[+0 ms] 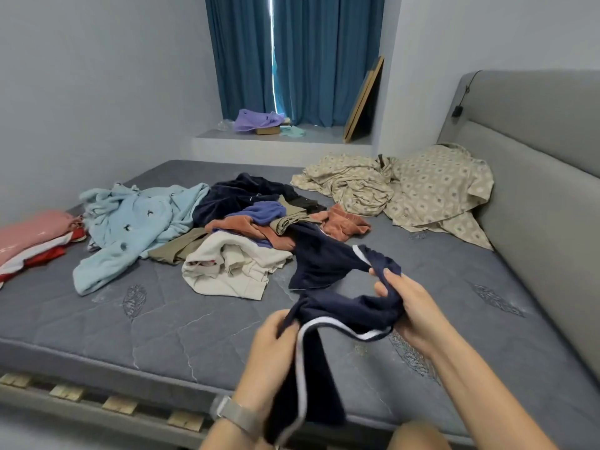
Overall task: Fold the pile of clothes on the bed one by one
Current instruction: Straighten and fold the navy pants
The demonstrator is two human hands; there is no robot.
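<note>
L hand (276, 339) low centre, fingers curled, gripping navy garment (337, 306); watch (238, 414) on L wrist. R hand (406, 306) higher and to the right, fingers and thumb pinching same garment. Both forearms reach fwd, hands near each other.

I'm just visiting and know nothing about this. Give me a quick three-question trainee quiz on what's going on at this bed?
1. True or false: both hands grip the navy garment with white trim.
2. Which lies nearest the headboard? A) light blue robe B) beige patterned sheet C) cream garment
3. Fill in: the left hand has a ____ on its wrist.

Key: 1 true; the right hand grips it too. 2 B. 3 watch.
</note>
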